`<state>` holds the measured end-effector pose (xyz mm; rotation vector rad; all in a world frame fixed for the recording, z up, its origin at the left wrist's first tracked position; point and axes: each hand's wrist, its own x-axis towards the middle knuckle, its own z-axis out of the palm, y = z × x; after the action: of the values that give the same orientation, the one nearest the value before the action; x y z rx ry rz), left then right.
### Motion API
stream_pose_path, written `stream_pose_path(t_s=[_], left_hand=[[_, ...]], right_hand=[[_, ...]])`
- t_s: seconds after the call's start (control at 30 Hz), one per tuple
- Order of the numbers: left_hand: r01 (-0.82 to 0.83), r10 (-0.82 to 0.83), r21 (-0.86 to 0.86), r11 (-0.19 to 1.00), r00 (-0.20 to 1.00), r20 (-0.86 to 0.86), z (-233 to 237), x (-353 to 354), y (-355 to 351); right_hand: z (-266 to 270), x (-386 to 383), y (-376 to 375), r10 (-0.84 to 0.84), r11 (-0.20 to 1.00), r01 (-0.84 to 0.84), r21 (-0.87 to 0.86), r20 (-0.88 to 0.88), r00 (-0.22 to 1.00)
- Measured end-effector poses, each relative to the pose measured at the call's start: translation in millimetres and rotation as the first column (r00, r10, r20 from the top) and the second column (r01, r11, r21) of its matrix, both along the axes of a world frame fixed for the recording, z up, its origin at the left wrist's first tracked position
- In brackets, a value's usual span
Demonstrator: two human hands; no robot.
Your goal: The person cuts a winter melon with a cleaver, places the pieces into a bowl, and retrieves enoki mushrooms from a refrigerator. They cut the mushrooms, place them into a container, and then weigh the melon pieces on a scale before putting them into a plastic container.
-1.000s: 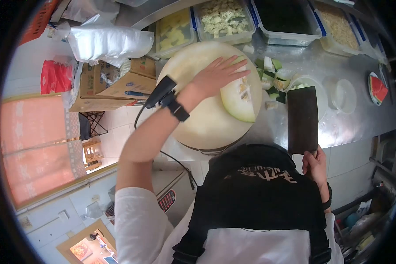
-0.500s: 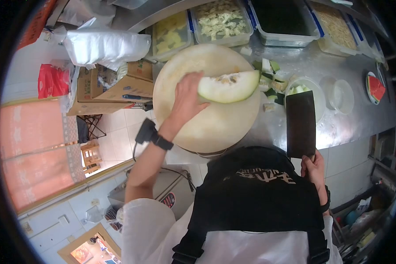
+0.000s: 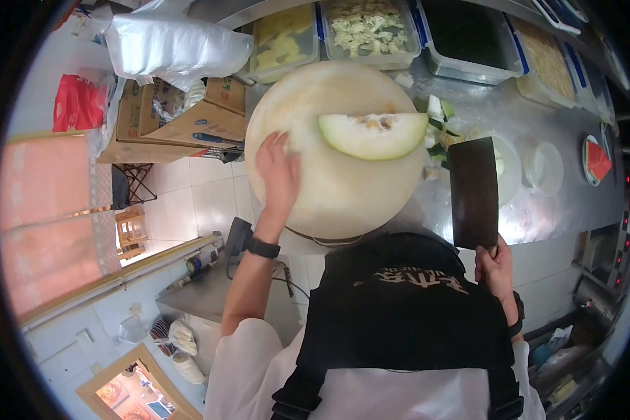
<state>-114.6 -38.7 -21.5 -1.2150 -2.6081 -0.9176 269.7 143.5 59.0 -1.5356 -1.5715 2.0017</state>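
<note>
A thick wedge of pale green melon (image 3: 371,143), likely winter melon, lies on the round chopping block (image 3: 336,199). Its white flesh and seedy core face the far side. My left hand (image 3: 278,175) is over the left part of the block, apart from the wedge, fingers stretched out and slightly blurred, holding nothing. My right hand (image 3: 495,269) grips the handle of a dark, broad cleaver (image 3: 474,192), whose blade points away from me, right of the block. Partly behind the blade are a white bowl (image 3: 509,157) and melon peel pieces (image 3: 439,133).
Food tubs line the back, one with pale chopped pieces (image 3: 367,31). At the right stand a clear round container (image 3: 543,169) and a plate with red watermelon (image 3: 596,161). Cardboard boxes (image 3: 168,126) and a plastic-wrapped bundle (image 3: 178,45) sit at the left.
My left hand has let go of the melon wedge and moved left and down, away from it. The wedge stays on the block. The cleaver remains in my right hand.
</note>
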Motion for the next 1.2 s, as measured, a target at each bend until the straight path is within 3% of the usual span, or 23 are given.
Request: stream_pose_path(t_s=[0.03, 0.1, 0.13, 0.2, 0.3, 0.43, 0.57, 0.63, 0.67, 0.73, 0.77, 0.83, 0.93, 1.2], left_hand=[[-0.001, 0.001, 0.002, 1.0, 1.0, 0.002, 10.2, 3.5, 12.8], [0.295, -0.308, 0.091, 0.951, 0.924, 0.226, 43.8, 17.8, 47.1], [0.294, -0.308, 0.094, 0.951, 0.923, 0.231, 48.6, 17.3, 57.4], [0.462, -0.441, -0.247, 0.852, 0.887, 0.138, 51.6, 12.2, 74.0], [0.522, -0.482, -0.279, 0.806, 0.853, 0.202, 46.5, 6.1, 85.6], [0.509, -0.456, -0.207, 0.836, 0.853, 0.255, 32.6, 19.5, 69.9], [0.372, -0.303, -0.22, 0.902, 0.907, 0.294, 35.2, 58.7, 26.3], [0.296, -0.218, -0.253, 0.921, 0.93, 0.295, 37.5, 74.0, 2.9], [0.287, -0.206, -0.253, 0.924, 0.93, 0.303, 35.2, 77.1, -5.7], [0.268, -0.251, -0.049, 0.962, 0.942, 0.221, 28.2, 82.1, -18.6], [0.258, -0.241, -0.048, 0.965, 0.943, 0.229, 27.4, 84.6, -20.9], [0.098, -0.125, 0.109, 0.989, 0.955, 0.268, 26.7, 88.4, -20.6], [0.055, -0.096, 0.134, 0.989, 0.942, 0.321, 9.9, 91.2, -23.7], [0.048, -0.084, 0.116, 0.992, 0.94, 0.332, 6.3, 88.3, -26.1]], right_hand=[[0.2, -1.1, -0.5, 0.008, 1.0, -0.008, 0.023, 0.004, 1.0], [0.4, -3.1, -0.1, 0.028, 0.999, -0.029, 0.041, 0.018, 0.999], [0.9, -3.5, -0.2, 0.047, 0.997, -0.048, 0.056, 0.029, 0.998], [2.8, -4.7, 0.2, 0.057, 0.996, -0.059, 0.063, 0.033, 0.998], [5.6, -4.5, 1.8, 0.094, 0.992, -0.097, 0.084, 0.041, 0.995], [8.1, -3.3, 3.8, 0.199, 0.964, -0.214, 0.157, 0.104, 0.974], [15.6, -6.3, 5.2, 0.285, 0.931, -0.325, 0.166, 0.223, 0.932], [13.6, -1.7, 7.1, 0.41, 0.795, -0.518, 0.316, 0.35, 0.842], [13.3, -4.4, 7.5, 0.421, 0.789, -0.53, 0.31, 0.356, 0.834], [11.9, -14.2, 11.6, 0.49, 0.378, -0.554, 0.742, 0.347, 0.8], [14.2, -19.3, 14.4, 0.499, 0.372, -0.563, 0.738, 0.353, 0.792], [23.0, -30.6, 22.6, 0.557, 0.144, -0.665, 0.733, 0.495, 0.667], [26.5, -40.9, 32.3, 0.56, 0.037, -0.72, 0.693, 0.582, 0.589], [36.3, -55.3, 49.0, 0.602, 0.018, -0.783, 0.621, 0.619, 0.505]])
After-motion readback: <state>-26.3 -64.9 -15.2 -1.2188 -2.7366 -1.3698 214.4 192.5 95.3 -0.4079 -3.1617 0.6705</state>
